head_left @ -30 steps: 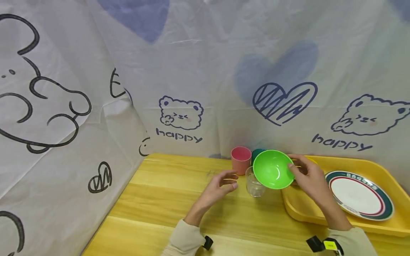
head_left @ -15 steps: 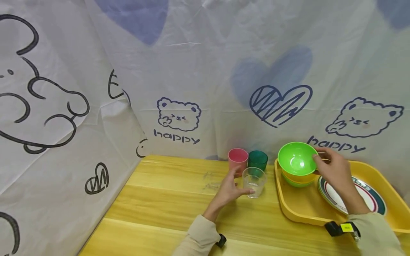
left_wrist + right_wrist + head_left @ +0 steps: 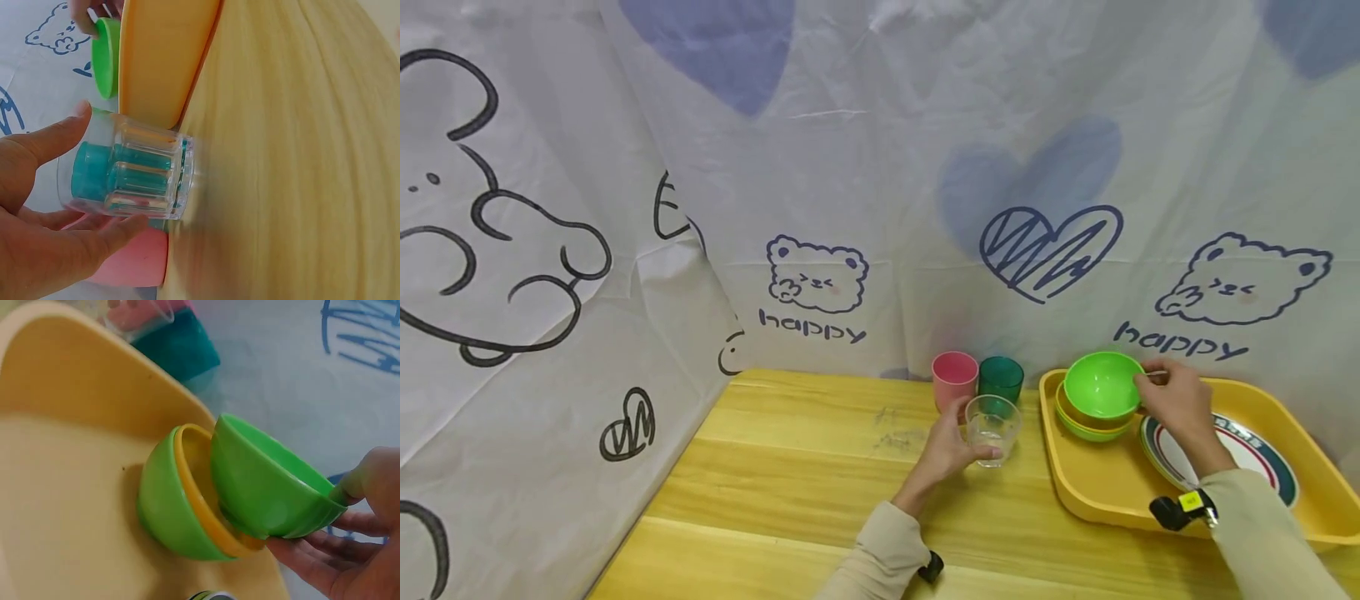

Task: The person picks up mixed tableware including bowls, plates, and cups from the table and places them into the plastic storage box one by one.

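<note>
My right hand [image 3: 1176, 404] pinches the rim of a green bowl [image 3: 269, 487] between thumb and fingers. That bowl sits tilted, partly inside a yellow bowl [image 3: 195, 481], which is nested in another green bowl [image 3: 165, 503] in the yellow tray. With thumb on one side and fingers on the other, my left hand [image 3: 950, 450] holds a clear glass [image 3: 128, 169] that stands upright on the table. Behind the glass are a pink cup [image 3: 953, 379] and a teal cup [image 3: 1002, 379], side by side.
The yellow tray [image 3: 1105, 496] takes up the right of the wooden table [image 3: 775, 492]. In it lie white plates with a dark green rim [image 3: 1262, 450], right of the bowls. A printed white cloth [image 3: 910, 192] hangs behind the table and along its left.
My right hand has carried the green bowl rightward from above the clear glass and lowered it into the stacked bowls. My left hand has moved right and closed around the glass.
</note>
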Action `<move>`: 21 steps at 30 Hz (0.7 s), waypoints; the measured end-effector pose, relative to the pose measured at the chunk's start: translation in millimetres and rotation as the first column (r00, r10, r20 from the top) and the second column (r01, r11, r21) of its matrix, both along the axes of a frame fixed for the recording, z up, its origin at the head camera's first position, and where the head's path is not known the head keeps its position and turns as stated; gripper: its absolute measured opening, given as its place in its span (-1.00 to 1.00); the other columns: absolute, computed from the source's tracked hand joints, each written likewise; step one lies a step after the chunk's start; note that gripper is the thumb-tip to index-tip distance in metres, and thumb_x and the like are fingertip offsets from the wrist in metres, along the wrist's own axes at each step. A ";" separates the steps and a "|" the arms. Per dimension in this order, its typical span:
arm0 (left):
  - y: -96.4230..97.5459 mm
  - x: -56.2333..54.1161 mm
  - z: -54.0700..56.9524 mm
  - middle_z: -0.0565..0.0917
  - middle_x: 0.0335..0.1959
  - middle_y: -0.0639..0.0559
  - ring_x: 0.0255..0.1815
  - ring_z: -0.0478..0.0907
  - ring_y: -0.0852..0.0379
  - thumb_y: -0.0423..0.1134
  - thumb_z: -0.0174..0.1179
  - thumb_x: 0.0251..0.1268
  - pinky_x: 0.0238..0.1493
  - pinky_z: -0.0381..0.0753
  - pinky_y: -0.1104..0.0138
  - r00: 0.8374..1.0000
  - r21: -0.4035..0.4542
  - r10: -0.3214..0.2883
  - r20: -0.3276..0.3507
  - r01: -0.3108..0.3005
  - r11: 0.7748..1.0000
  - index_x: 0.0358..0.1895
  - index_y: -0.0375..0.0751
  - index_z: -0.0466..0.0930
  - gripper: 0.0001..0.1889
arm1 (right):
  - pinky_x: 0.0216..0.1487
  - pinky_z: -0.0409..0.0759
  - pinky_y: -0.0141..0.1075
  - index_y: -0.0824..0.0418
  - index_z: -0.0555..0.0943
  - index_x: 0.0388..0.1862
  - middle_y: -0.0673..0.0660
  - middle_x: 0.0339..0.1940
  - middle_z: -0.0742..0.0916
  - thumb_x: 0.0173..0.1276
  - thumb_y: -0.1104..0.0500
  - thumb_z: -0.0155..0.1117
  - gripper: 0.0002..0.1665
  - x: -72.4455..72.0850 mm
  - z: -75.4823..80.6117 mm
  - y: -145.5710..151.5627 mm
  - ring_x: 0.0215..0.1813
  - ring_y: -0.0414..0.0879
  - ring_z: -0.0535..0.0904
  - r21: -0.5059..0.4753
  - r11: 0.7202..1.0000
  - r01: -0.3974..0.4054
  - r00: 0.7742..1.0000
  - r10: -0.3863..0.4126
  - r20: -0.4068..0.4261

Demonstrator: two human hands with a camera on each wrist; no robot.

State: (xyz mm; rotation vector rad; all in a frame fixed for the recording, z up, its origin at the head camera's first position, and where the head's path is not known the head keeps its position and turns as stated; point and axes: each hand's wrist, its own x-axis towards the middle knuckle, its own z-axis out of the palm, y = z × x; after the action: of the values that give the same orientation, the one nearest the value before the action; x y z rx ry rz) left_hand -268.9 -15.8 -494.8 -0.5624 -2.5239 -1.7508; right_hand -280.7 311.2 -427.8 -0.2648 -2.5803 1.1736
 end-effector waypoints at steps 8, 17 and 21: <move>6.8 -2.5 -2.9 0.55 0.28 -0.27 0.29 0.49 -0.18 -0.31 0.63 -0.01 0.35 0.52 0.02 0.997 0.025 0.051 0.051 -0.052 0.998 0.39 -0.39 0.36 -0.13 | -0.50 0.72 -0.32 0.63 0.50 0.18 0.58 -0.03 0.66 0.44 0.19 0.10 -0.47 -6.6 -13.3 4.0 -0.40 0.01 0.67 -0.011 0.999 0.033 0.998 -0.033 0.046; 10.1 -3.4 -5.7 0.56 0.30 -0.17 0.33 0.47 -0.15 -0.29 0.63 0.00 0.39 0.49 0.00 0.994 0.059 0.078 0.079 -0.083 0.995 0.39 -0.32 0.40 -0.16 | -0.51 0.66 -0.43 0.61 0.55 0.09 0.55 -0.08 0.69 0.43 0.21 0.23 -0.54 -2.7 -21.9 0.2 -0.42 -0.08 0.66 -0.064 0.995 0.070 0.996 -0.066 0.064; 9.4 -4.4 -7.3 0.57 0.29 -0.17 0.29 0.49 -0.15 -0.28 0.63 0.00 0.34 0.54 0.01 0.993 0.060 0.075 0.090 -0.080 0.995 0.39 -0.31 0.41 -0.16 | -0.46 0.70 -0.40 0.63 0.55 0.10 0.51 -0.10 0.68 0.44 0.22 0.24 -0.53 -0.5 -26.2 2.0 -0.42 -0.09 0.66 -0.136 0.987 0.081 0.993 -0.068 0.093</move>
State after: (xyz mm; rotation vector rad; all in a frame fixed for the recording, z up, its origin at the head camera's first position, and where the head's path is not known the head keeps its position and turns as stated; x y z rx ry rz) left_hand -273.3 -6.3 -502.1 -0.3879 -2.4978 -1.8600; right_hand -281.2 313.3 -454.0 -0.4500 -2.5412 1.3457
